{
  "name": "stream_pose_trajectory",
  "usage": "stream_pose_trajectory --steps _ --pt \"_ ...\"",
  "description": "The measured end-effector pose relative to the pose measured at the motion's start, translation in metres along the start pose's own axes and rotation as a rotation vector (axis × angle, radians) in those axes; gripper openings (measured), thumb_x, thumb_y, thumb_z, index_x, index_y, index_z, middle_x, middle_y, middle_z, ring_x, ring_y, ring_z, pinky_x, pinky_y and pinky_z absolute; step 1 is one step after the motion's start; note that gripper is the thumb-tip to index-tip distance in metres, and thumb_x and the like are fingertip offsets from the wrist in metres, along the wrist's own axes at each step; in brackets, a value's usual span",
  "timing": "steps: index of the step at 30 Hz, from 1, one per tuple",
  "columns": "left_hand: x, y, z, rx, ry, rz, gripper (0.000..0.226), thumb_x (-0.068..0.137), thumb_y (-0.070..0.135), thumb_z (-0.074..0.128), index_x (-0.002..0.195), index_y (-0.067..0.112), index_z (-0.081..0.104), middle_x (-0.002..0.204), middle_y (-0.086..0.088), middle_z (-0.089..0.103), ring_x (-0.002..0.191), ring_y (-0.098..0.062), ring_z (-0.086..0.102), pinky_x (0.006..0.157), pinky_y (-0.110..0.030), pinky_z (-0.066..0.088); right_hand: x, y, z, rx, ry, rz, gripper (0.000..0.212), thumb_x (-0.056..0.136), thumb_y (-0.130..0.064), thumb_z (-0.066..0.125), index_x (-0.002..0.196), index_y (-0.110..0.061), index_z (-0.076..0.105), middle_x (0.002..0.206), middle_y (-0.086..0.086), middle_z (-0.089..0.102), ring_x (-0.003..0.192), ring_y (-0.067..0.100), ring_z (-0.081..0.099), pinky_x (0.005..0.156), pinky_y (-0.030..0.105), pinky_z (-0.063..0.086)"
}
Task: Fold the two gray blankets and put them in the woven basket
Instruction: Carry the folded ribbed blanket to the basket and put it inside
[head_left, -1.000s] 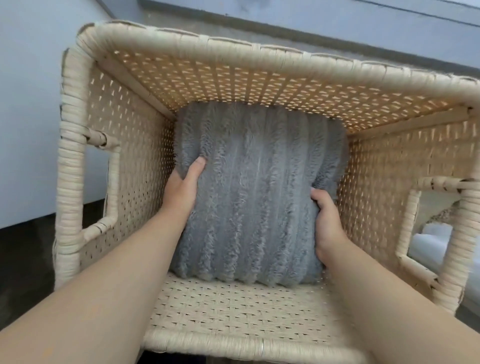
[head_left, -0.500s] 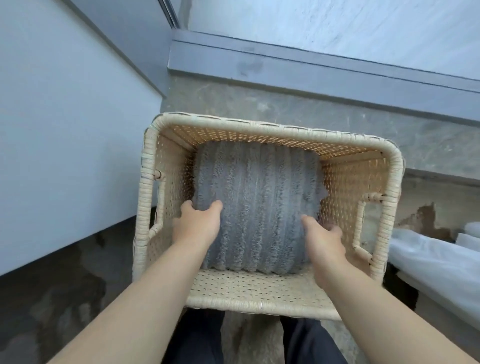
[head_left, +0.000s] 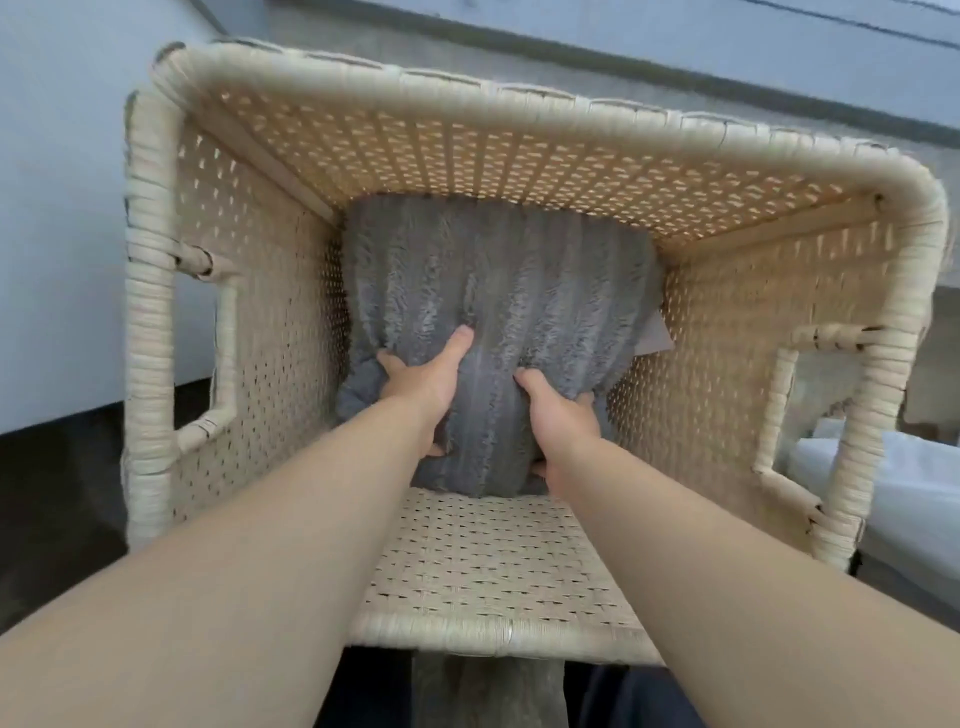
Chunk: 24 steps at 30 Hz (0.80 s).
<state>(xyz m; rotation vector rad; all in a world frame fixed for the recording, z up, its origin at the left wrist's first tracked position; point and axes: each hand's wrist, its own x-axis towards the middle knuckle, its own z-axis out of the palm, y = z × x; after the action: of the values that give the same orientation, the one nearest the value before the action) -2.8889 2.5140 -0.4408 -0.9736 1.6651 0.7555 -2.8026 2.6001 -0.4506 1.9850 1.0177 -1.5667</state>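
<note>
Head view looked down into a woven basket (head_left: 519, 109) of pale cane, with both bare forearms reaching in over its near rim. A folded gray blanket (head_left: 519, 280), ribbed and fluffy, sat inside the basket on the woven bottom, pushed up against the far wall and closer to the left wall than to the right. Whether the bundle was one blanket or two could not be told.

The left hand (head_left: 423, 384) gripped the near left part of the bundle, its thumb (head_left: 460, 343) stretched up across the front and the other fingers curled into the pile at the side. The right hand (head_left: 558, 415) held the near right part, thumb pressed into the front face and the remaining fingers wrapped round the edge, mostly hidden in the fabric. Both sets of fingers were clamped on the blanket, which bunched and narrowed between them. A small pale label (head_left: 652, 335) stuck out from the blanket's right side, near the right wall.

Each side wall of the basket had a rectangular handle opening, one on the left (head_left: 202, 353) and one on the right (head_left: 810, 405). A light wall (head_left: 62, 208) stood to the left above a dark floor (head_left: 62, 467). White fabric (head_left: 893, 483) lay outside the basket on the right. Dark trousers (head_left: 623, 696) showed below the near rim.
</note>
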Motion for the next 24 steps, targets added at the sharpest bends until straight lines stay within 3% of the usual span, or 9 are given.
stream_pose_trajectory --steps 2,6,8,11,13,15,17,20,24 --pt "0.01 -0.003 -0.003 0.009 -0.021 0.019 0.124 0.065 0.076 0.063 0.148 0.034 -0.02 0.158 0.0 0.016 0.137 -0.031 0.032 0.088 -0.057 0.047 0.01 0.002 0.001 -0.022 -0.016 -0.011 0.117 0.059 -0.055 0.07 0.152 -0.031 0.004 0.149 0.0 0.038 0.13 0.032 0.043 0.108 0.051 0.037" --pt "-0.005 -0.002 -0.011 0.065 -0.056 0.005 0.124 0.065 0.08 0.058 0.148 0.034 -0.021 0.158 0.001 0.015 0.136 -0.031 0.033 0.091 -0.058 0.049 -0.005 -0.004 -0.01 -0.095 -0.067 0.021 0.113 0.07 -0.056 0.072 0.153 -0.028 0.002 0.152 0.0 0.034 0.133 0.03 0.041 0.109 0.051 0.036" --pt "-0.022 0.005 -0.018 0.14 -0.056 -0.03 0.122 0.067 0.081 0.055 0.15 0.03 -0.017 0.157 -0.002 0.019 0.136 -0.033 0.034 0.096 -0.057 0.045 -0.023 -0.014 -0.019 -0.228 -0.069 0.039 0.111 0.072 -0.059 0.071 0.153 -0.018 0.006 0.151 0.003 0.034 0.133 0.031 0.04 0.108 0.049 0.037" --pt "-0.046 0.022 -0.032 0.459 0.061 0.007 0.104 0.076 0.074 0.053 0.151 0.013 0.018 0.151 -0.011 0.035 0.131 -0.034 0.042 0.101 -0.044 0.041 -0.049 -0.034 -0.03 -0.613 0.093 -0.094 0.111 0.073 -0.055 0.071 0.149 -0.004 0.009 0.148 0.017 0.032 0.129 0.036 0.043 0.107 0.041 0.038" --pt "-0.061 0.033 -0.041 0.771 0.245 0.215 0.086 0.08 0.064 0.056 0.143 0.011 0.033 0.143 -0.014 0.043 0.124 -0.033 0.047 0.091 -0.038 0.043 -0.066 -0.05 -0.033 -0.881 0.189 -0.287 0.114 0.074 -0.048 0.073 0.15 -0.018 -0.007 0.152 0.019 0.012 0.132 0.041 0.036 0.103 0.041 0.042" --pt "-0.07 0.039 -0.047 0.988 0.352 0.478 0.098 0.074 0.06 0.065 0.148 0.02 0.016 0.148 -0.017 0.028 0.133 -0.036 0.034 0.096 -0.043 0.041 -0.075 -0.061 -0.032 -1.13 0.178 -0.435 0.128 0.07 -0.048 0.078 0.146 -0.033 -0.024 0.156 0.012 -0.02 0.144 0.043 0.007 0.107 0.047 0.036" --pt "-0.07 0.042 -0.045 1.21 0.275 0.665 0.123 0.064 0.064 0.072 0.15 0.03 -0.009 0.157 -0.017 0.0 0.145 -0.036 0.005 0.11 -0.05 0.027 -0.071 -0.066 -0.029 -1.369 0.143 -0.549 0.142 0.062 -0.054 0.082 0.141 -0.034 -0.034 0.15 0.011 -0.038 0.144 0.043 -0.016 0.114 0.054 0.022" --pt "-0.05 0.039 -0.038 1.525 0.102 0.661 0.152 0.053 0.069 0.077 0.134 0.029 -0.044 0.149 -0.021 -0.037 0.141 -0.038 -0.027 0.115 -0.057 0.001 -0.051 -0.069 -0.026 -1.6 0.111 -0.649 0.154 0.054 -0.062 0.082 0.138 -0.024 -0.041 0.146 0.019 -0.041 0.142 0.044 -0.022 0.117 0.054 0.005" --pt "-0.015 0.033 -0.026 1.597 0.093 0.608 0.159 0.047 0.069 0.08 0.106 0.027 -0.062 0.138 -0.025 -0.049 0.135 -0.041 -0.037 0.111 -0.062 -0.004 -0.019 -0.069 -0.026 -1.62 0.041 -0.603 0.16 0.05 -0.067 0.08 0.111 -0.027 -0.062 0.141 0.017 -0.048 0.141 0.042 -0.027 0.117 0.053 0.001"
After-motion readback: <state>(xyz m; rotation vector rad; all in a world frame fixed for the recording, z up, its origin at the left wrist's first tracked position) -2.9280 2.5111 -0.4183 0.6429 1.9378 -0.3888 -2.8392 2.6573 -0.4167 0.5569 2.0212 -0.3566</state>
